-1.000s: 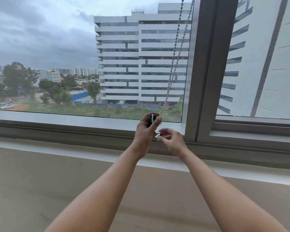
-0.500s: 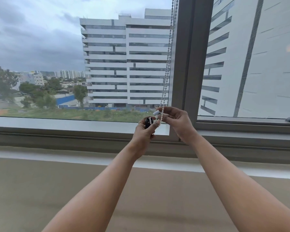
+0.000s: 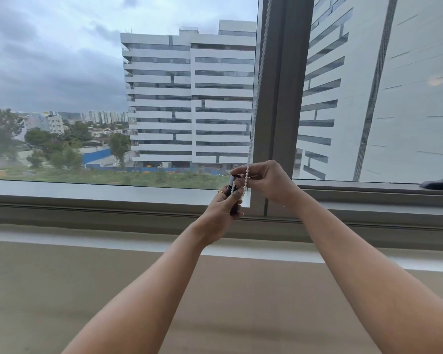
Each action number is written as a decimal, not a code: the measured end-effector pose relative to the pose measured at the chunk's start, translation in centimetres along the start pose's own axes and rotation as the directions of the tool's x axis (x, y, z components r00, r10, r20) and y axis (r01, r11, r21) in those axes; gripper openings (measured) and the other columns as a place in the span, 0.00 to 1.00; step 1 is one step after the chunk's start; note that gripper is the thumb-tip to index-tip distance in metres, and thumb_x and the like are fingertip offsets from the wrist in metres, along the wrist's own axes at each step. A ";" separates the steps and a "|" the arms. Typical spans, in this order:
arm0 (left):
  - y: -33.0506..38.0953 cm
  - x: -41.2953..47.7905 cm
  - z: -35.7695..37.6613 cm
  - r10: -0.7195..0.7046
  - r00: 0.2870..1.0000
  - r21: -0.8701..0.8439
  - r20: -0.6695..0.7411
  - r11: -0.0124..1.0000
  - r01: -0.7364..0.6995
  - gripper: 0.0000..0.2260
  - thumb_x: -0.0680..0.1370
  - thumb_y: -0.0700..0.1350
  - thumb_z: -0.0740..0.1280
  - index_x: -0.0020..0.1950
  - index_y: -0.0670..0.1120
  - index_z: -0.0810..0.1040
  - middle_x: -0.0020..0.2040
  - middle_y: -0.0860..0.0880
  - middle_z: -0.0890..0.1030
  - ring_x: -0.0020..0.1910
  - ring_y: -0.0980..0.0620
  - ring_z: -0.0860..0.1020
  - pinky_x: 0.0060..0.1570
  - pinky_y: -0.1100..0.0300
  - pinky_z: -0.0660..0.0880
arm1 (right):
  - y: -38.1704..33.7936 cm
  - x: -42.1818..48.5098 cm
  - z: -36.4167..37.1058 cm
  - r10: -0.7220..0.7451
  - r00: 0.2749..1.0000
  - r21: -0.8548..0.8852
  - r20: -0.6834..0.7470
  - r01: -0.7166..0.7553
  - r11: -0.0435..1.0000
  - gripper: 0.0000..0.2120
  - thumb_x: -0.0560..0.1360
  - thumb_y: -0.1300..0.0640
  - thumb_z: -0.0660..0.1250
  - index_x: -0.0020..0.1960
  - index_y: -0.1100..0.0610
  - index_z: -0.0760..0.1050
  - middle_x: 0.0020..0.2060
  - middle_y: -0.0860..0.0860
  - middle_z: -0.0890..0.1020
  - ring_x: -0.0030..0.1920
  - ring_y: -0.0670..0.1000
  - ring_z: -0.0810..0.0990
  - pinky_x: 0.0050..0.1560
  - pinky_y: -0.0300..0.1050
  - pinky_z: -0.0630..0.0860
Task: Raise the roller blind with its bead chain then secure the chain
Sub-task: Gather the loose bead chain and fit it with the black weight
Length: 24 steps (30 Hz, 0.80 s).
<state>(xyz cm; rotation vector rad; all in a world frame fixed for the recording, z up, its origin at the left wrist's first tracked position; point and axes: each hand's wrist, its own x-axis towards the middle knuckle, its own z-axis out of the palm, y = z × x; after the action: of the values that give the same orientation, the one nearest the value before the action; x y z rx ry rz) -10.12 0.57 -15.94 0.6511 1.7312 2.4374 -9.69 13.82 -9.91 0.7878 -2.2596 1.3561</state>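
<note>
A white bead chain (image 3: 258, 90) hangs down from the top of the frame, close along the left side of the grey window mullion (image 3: 279, 98). Its two strands look twisted together. My right hand (image 3: 269, 181) pinches the chain's lower end between thumb and fingers. Just below and left, my left hand (image 3: 221, 213) is closed around a small dark cylindrical object (image 3: 233, 198) that the chain's end meets; its shape is mostly hidden by my fingers. The blind itself is out of view above.
A grey window frame and white sill (image 3: 100, 192) run across the middle. Below them lies a beige ledge (image 3: 87, 290). A dark window handle (image 3: 439, 183) rests on the right pane's lower frame. Buildings and trees show outside.
My right hand rose from below the left hand to the chain's end and now pinches it. The chain's two strands came together near the mullion. The view shifted right.
</note>
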 end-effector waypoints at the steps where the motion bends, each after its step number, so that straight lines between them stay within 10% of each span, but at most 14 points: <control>1: 0.0 -0.1 0.1 0.000 1.000 -0.003 0.009 1.000 0.000 0.05 0.79 0.42 0.60 0.45 0.50 0.70 0.36 0.53 0.68 0.34 0.58 0.67 0.36 0.65 0.67 | -0.1 -0.1 -0.1 0.001 1.000 -0.013 0.004 -0.001 1.000 0.10 0.70 0.66 0.71 0.50 0.61 0.81 0.43 0.52 0.84 0.41 0.43 0.82 0.51 0.35 0.78; 24: 0.4 -1.0 1.8 -0.051 0.999 -0.020 -0.015 0.999 0.051 0.06 0.79 0.41 0.59 0.43 0.48 0.69 0.37 0.50 0.68 0.34 0.56 0.65 0.36 0.64 0.67 | -1.8 -1.2 -1.3 0.012 0.998 -0.135 0.065 -0.003 0.991 0.09 0.68 0.65 0.72 0.49 0.61 0.81 0.43 0.53 0.84 0.47 0.54 0.84 0.54 0.42 0.79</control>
<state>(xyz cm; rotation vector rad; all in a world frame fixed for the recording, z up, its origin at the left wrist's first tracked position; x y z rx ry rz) -8.45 1.67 -15.36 0.5799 1.7050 2.4293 -7.60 14.63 -8.84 0.7892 -2.3785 1.1826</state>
